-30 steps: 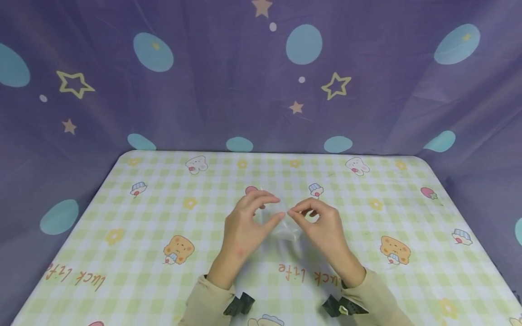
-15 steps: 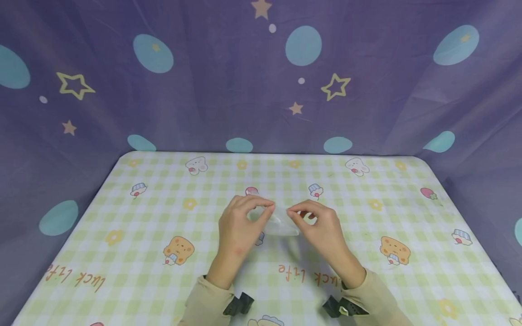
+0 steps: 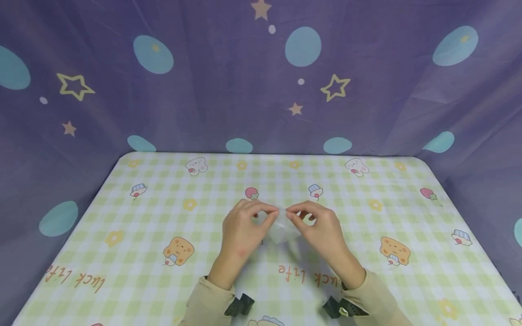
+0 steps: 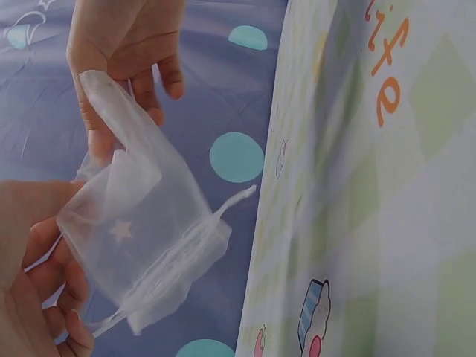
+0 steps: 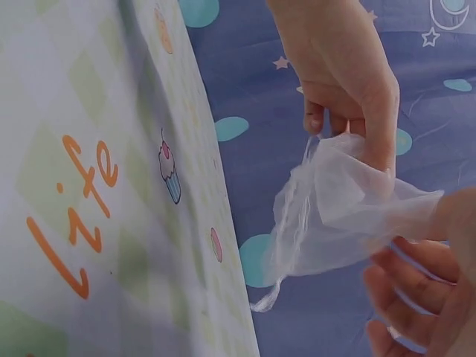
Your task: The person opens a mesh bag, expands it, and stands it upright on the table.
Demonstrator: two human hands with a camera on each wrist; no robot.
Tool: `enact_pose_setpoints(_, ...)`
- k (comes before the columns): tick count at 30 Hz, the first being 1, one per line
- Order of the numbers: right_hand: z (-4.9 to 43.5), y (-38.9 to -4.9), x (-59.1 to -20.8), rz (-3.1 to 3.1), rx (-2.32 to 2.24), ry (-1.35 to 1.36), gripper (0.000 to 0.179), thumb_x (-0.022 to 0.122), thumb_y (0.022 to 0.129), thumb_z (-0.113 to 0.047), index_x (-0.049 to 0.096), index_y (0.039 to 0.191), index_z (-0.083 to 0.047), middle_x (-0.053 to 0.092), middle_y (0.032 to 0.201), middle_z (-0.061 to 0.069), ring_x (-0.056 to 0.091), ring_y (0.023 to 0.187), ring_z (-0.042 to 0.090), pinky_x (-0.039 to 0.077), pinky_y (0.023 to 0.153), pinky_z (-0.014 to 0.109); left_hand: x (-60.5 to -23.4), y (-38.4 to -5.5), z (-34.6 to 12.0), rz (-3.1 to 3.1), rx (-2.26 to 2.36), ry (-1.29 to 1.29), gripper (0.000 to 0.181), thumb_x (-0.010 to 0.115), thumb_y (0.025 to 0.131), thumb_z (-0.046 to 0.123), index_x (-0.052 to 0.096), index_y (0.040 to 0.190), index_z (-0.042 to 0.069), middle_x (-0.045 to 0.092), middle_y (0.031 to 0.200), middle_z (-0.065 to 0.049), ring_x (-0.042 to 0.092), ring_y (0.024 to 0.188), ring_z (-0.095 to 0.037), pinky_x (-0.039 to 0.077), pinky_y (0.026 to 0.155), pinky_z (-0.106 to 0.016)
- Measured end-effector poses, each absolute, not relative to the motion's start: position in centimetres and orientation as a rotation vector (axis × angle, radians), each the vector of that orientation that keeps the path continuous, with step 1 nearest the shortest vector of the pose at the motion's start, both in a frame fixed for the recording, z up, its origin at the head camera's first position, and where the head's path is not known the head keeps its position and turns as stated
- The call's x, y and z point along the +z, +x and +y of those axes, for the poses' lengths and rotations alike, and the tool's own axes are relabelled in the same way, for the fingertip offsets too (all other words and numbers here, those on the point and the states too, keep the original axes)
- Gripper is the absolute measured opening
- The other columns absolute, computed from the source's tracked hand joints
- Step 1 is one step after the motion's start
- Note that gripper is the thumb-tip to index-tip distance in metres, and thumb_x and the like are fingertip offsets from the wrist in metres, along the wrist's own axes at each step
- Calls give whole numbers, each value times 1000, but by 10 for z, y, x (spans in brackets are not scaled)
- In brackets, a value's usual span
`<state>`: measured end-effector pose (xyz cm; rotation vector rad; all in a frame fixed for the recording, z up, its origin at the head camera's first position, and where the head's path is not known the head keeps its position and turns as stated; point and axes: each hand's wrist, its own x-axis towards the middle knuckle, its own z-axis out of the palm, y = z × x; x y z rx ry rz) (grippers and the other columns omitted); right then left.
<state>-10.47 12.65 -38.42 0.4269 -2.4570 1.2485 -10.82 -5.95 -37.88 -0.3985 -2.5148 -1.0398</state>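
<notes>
Above the middle of the tabletop (image 3: 155, 217), a sheer white drawstring pouch (image 4: 167, 230) is suspended between the two hands. Its gathered band (image 4: 175, 268) runs along the side that faces the tabletop; a twisted cord end (image 4: 238, 198) projects from one end of the band.

Left hand (image 3: 244, 228): thumb and index finger are brought together in a pinch on the pouch fabric. The other fingers are bent, with gaps between them.

Right hand (image 3: 320, 226): thumb and index finger are likewise closed in a pinch on the fabric, just beside the left fingertips. The remaining fingers are loosely bent. In the head view, only a narrow gap separates the two pinches, and the pouch body spreads below them. The wrist views show the fabric folded and slack between the hands.

Forearms: each is covered by a beige sleeve (image 3: 379, 296). A black wrist fitting (image 3: 239, 305) is located at the inner side of each cuff.

Surroundings: the tabletop carries a green-and-white check with printed cupcakes, strawberries, flowers and bears. Orange lettering (image 3: 293, 273) reads upside down in the head view. Behind the far edge hangs a purple curtain (image 3: 228, 81) printed with blue ovals and stars.
</notes>
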Motion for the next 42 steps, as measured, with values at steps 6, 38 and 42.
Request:
enact_pose_setpoints(6,127,-106,-384,-2519,1214,404,6,78,86,-12,78,91,-16,73,86,-7,63,75,9,53,69,39,-378,-108,-61,-2538,-1022,-326,4,81,85,29,78,87,28,70,83,16,57,73,-8,45,61,-26)
enact_pose_setpoints(38,128,-106,-384,-2471,1231,415,8,80,84,-10,75,86,-16,72,84,-8,64,77,8,53,71,34,-380,-107,-57,-2632,-1062,-397,9,79,84,33,77,92,29,67,81,19,58,75,-3,45,63,-24)
enact_pose_setpoints(42,128,-106,-385,-2464,1248,417,7,80,85,-12,76,89,-16,72,86,-8,64,78,8,53,71,35,-379,-106,-57,-2650,-1059,-380,6,76,88,34,79,92,30,67,80,17,57,72,-3,44,61,-24)
